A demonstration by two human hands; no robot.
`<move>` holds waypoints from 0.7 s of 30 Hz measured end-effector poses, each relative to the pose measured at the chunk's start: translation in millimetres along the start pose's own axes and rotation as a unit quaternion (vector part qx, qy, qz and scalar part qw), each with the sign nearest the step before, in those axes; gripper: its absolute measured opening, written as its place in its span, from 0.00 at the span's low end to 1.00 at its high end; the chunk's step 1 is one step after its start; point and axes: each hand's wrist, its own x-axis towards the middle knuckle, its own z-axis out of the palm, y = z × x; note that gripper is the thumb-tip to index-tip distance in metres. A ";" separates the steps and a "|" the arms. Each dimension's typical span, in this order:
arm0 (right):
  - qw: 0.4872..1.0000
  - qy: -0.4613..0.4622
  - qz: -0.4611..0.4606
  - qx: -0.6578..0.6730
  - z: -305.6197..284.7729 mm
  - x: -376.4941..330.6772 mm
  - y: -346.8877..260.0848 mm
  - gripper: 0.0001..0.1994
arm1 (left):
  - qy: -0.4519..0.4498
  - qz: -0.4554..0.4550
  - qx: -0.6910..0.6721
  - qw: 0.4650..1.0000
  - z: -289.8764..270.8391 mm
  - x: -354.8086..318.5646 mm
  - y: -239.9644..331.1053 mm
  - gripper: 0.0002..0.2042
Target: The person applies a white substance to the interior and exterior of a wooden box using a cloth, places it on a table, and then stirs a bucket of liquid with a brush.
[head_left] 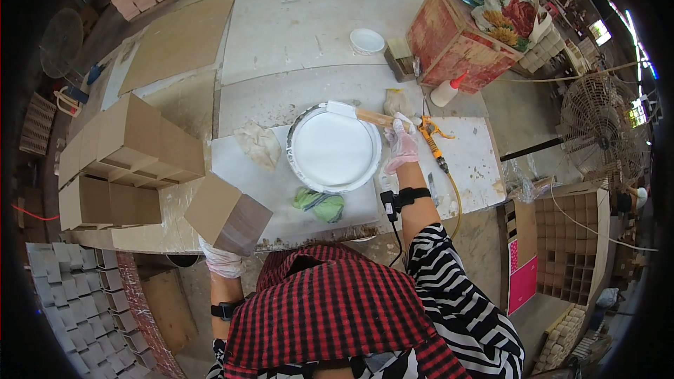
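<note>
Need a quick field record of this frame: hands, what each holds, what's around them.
left hand: gloved, holds brown box from below
right hand: gloved, grips brush by its handle
brush head: over rim of white paint bucket
near bucket: green rag, crumpled cloth
left of board: stacked brown boxes

The box (228, 214) hides most of the left hand (222, 261).

Pale gloves, black wristbands, striped sleeves, red-black checked apron.
</note>
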 end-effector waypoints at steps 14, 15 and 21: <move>1.000 -0.013 -0.019 0.013 -1.0 0.1 -1.6 0.12 | 0.005 -0.020 -0.105 0.994 -9.1 0.1 -6.9 0.23; 1.000 -0.015 -0.021 0.016 -0.7 -0.4 -2.1 0.12 | 0.009 -0.019 -0.101 0.995 -5.5 -1.0 -4.5 0.23; 0.999 -0.039 -0.032 -0.001 -0.9 -1.2 -3.6 0.12 | 0.002 -0.008 -0.062 0.998 -7.1 0.1 -4.9 0.23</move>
